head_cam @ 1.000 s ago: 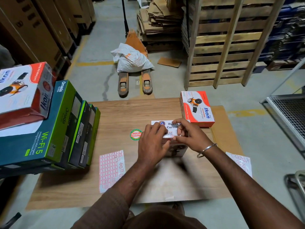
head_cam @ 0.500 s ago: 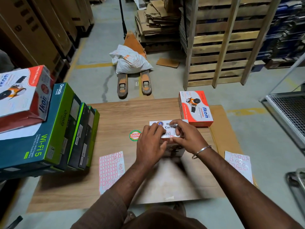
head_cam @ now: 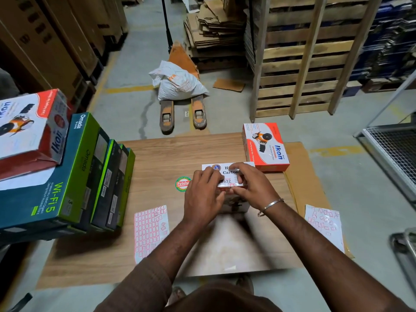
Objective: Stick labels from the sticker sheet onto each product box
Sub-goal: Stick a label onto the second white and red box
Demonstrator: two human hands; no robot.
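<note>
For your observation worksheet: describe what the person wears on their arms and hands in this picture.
Both hands are bare: no gloves or rings visible. The right hand has a thin silver metal bangle at the wrist. The left hand shows no wristwear; a brown sleeve covers that arm's upper part.

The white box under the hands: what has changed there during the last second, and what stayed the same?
Little changed. The left hand and right hand keep holding the white box at the same spot, the fingers shifting only slightly over its top. Nothing was picked up or released. The sticker sheet, the Ikon box and the round sticker stayed in place.
</note>
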